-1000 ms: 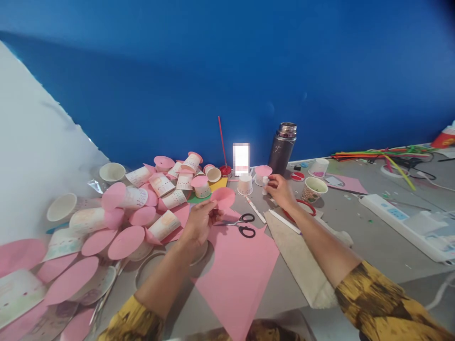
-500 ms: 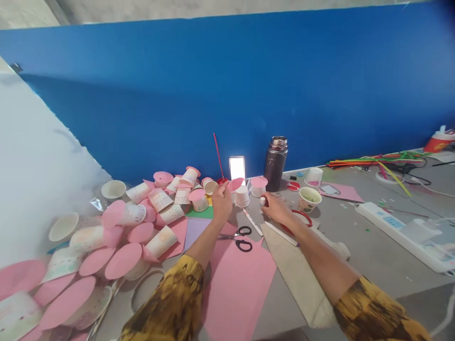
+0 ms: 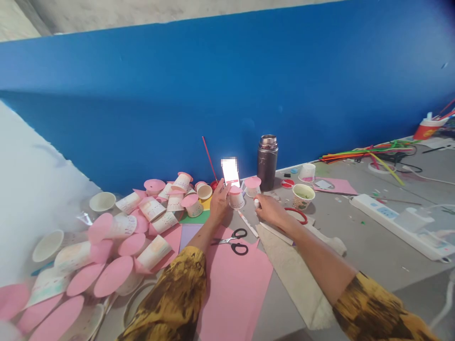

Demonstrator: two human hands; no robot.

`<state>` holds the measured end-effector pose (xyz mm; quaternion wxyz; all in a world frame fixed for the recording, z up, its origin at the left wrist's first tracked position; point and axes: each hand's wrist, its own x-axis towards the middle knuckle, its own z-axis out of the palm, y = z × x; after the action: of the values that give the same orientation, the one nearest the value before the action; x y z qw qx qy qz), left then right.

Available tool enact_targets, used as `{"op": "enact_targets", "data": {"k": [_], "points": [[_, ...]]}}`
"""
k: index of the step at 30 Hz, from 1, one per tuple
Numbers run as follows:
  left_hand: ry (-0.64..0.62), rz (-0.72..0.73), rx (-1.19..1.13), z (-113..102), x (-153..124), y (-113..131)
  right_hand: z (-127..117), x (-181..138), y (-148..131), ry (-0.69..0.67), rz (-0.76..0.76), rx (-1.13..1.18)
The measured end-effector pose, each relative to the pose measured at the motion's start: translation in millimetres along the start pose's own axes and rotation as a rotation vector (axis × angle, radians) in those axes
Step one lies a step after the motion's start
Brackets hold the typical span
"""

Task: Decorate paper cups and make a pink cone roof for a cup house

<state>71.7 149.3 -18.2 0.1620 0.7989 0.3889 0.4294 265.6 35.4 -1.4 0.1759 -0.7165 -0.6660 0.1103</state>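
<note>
A white paper cup (image 3: pixel 237 201) stands upside down on the table, with a pink paper disc (image 3: pixel 235 190) lying over its raised base. My left hand (image 3: pixel 219 204) is at the left edge of that disc, its fingers closed on the rim. To the right, my right hand (image 3: pixel 272 209) grips a small white tube (image 3: pixel 256 203), mostly covered by the fingers. Behind it stands another upturned cup (image 3: pixel 253 191) topped with pink paper. A white marker (image 3: pixel 248 224) and black-handled scissors (image 3: pixel 239 241) lie nearer me, the scissors partly on a pink paper sheet (image 3: pixel 231 289).
Many cups with pink discs (image 3: pixel 113 274) are heaped at the left. A lit phone (image 3: pixel 231 171) leans near the blue wall, beside an uncapped dark flask (image 3: pixel 267 163). At right are a patterned cup (image 3: pixel 303 198), a beige cloth (image 3: pixel 293 270) and a power strip (image 3: pixel 384 220).
My left hand has brought the pink disc down from above the cup onto its base. The right hand keeps the white tube at about the same place. The view has shifted slightly.
</note>
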Motion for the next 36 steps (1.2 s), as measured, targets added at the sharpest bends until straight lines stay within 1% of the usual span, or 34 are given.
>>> {"op": "enact_targets", "data": {"k": [6,9,12,15,18,20,24,32,36], "points": [[-0.079,0.025,0.003,-5,-15,-6,0,0,0,0.0,-0.013,-0.015],[-0.127,0.017,-0.018,-10,-17,-6,0,0,1,-0.002,-0.013,-0.016],[-0.192,-0.021,-0.048,-16,-8,-3,1,0,1,0.0,-0.014,-0.02],[-0.272,-0.061,-0.074,-20,9,1,0,0,0,0.006,-0.019,-0.027],[-0.349,-0.082,-0.089,-21,23,6,-2,-1,0,0.008,-0.026,-0.034],[-0.377,-0.086,-0.094,-20,27,9,-3,-2,-1,0.005,-0.03,-0.037],[-0.37,-0.055,-0.081,-19,24,12,-3,-1,-1,0.001,-0.023,-0.046],[-0.254,0.064,0.055,-16,15,5,-4,-1,-2,-0.024,-0.015,-0.061],[-0.234,0.145,0.12,-10,12,1,-5,-1,-2,-0.031,-0.005,-0.064]]}}
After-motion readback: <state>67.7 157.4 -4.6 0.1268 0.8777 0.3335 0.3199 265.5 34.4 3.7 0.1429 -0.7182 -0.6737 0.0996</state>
